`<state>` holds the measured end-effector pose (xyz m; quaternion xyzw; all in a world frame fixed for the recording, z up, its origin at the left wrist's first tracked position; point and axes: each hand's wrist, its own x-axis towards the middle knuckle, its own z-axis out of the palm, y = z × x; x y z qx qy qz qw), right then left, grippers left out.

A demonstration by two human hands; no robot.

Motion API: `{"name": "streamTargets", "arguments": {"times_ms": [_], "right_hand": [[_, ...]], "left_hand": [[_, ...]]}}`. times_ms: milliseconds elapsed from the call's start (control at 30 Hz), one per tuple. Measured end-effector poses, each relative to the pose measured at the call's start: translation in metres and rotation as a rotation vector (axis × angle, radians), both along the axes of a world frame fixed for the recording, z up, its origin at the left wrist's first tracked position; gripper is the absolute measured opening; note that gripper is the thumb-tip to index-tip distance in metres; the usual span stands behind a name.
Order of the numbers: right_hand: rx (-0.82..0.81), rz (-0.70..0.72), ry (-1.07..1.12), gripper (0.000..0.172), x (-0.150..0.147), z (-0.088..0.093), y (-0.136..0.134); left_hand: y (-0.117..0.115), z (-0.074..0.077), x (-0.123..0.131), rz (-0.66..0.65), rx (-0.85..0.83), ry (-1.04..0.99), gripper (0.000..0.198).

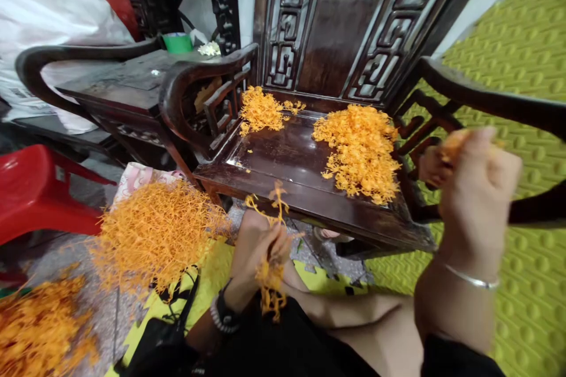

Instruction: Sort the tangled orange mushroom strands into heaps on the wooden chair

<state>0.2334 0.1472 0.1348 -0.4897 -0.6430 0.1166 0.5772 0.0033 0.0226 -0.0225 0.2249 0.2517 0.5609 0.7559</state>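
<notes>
My left hand [259, 253] is shut on a tangled bunch of orange cordyceps strands [270, 288], which hang above and below my fingers. My right hand [475, 188] is raised and blurred, pinching a small orange tuft [451, 144] near the chair's right arm. Two orange heaps lie on the dark wooden chair seat [283, 171], a larger one [358, 153] at right and a smaller one [260, 111] at the back. A big loose heap [154, 235] sits on the floor at my left, with another [39, 330] in the lower left corner.
The carved chair back [354, 23] and armrests [194, 88] rise around the seat. A dark side table [124, 79] holds a green cup [177, 42]. A red plastic stool [35, 188] stands left, a white sack [44, 12] behind, and green foam matting [522, 70] covers the right.
</notes>
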Motion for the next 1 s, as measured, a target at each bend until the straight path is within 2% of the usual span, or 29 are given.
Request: {"name": "streamTargets", "arguments": {"times_ms": [67, 133, 200, 267, 400, 500, 600, 700, 767, 833, 867, 933, 1000], "right_hand": [[-0.024, -0.149, -0.176, 0.048, 0.001, -0.008, 0.037], [-0.191, -0.321, -0.401, 0.043, 0.002, -0.020, 0.069], [-0.397, -0.396, -0.573, 0.041, 0.006, -0.033, 0.094], [-0.510, -0.369, -0.641, 0.044, 0.010, -0.044, 0.110], [-0.524, -0.298, -0.614, 0.040, 0.015, -0.060, 0.124], [-0.494, -0.239, -0.563, 0.038, 0.016, -0.071, 0.129], [-0.401, -0.264, -0.532, 0.047, 0.015, -0.080, 0.131], [-0.189, -0.284, -0.500, 0.045, 0.006, -0.082, 0.118], [0.059, -0.151, -0.442, 0.032, -0.008, -0.081, 0.093], [0.300, 0.075, -0.410, 0.020, -0.027, -0.080, 0.056], [0.384, 0.174, -0.436, 0.028, -0.039, -0.081, 0.036], [0.515, 0.386, -0.543, 0.057, -0.060, -0.084, -0.002], [0.576, 0.572, -0.565, 0.079, -0.078, -0.089, -0.029]], "left_hand": [[0.015, 0.013, -0.006, 0.068, 0.050, -0.179, 0.052], [0.028, 0.029, -0.011, 0.072, 0.091, -0.315, 0.049], [0.037, 0.045, -0.013, 0.091, 0.124, -0.415, 0.047], [0.042, 0.057, -0.014, 0.139, 0.164, -0.501, 0.045], [0.048, 0.073, -0.013, 0.258, 0.190, -0.595, 0.041], [0.052, 0.080, -0.014, 0.318, 0.143, -0.557, 0.038], [0.056, 0.083, -0.016, 0.352, 0.124, -0.491, 0.040], [0.058, 0.085, -0.015, 0.374, 0.114, -0.435, 0.044], [0.057, 0.086, -0.013, 0.415, 0.120, -0.377, 0.047], [0.055, 0.087, -0.011, 0.489, 0.154, -0.303, 0.049], [0.053, 0.087, -0.009, 0.525, 0.174, -0.270, 0.049], [0.049, 0.086, -0.004, 0.560, 0.198, -0.221, 0.048], [0.044, 0.084, 0.001, 0.537, 0.196, -0.180, 0.045]]}}
